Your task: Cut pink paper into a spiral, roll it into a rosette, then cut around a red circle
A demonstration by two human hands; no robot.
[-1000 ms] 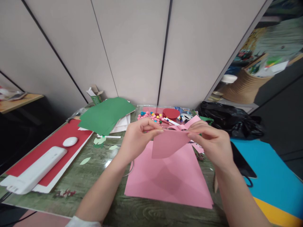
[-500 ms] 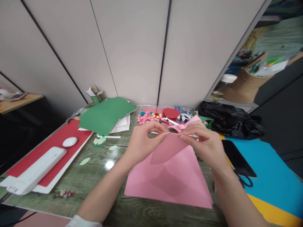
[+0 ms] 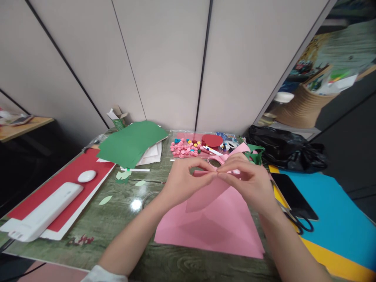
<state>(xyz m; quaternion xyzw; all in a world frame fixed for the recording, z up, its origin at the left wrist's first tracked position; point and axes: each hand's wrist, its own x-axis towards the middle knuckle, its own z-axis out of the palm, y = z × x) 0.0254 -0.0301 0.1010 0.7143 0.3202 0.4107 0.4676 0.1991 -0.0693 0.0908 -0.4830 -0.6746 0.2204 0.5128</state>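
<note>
Between thumb and fingers, my left hand (image 3: 192, 178) pinches the upper edge of a small sheet of pink paper (image 3: 202, 196). My right hand (image 3: 246, 178) pinches the same edge, its fingertips meeting those of the left. The edge looks folded or rolled over at the fingers. Below the held sheet, larger pink paper (image 3: 217, 231) lies on the table. Just beyond my hands are pink paper scraps (image 3: 242, 149) with a round cut-out. Scissors (image 3: 299, 225) with black handles lie partly hidden by my right forearm.
Green paper (image 3: 132, 143), red paper (image 3: 96, 166) and a white glue gun-like device (image 3: 48, 211) are at left. Colourful beads (image 3: 185, 148) and red circles (image 3: 212, 140) sit at the back. A black phone (image 3: 293, 196) rests on blue paper (image 3: 337, 211) at right, near a black plastic bag (image 3: 284, 150).
My hands have come closer together, with fingertips now meeting on the paper's edge. They have lowered slightly, and the pink sheet has moved down with them.
</note>
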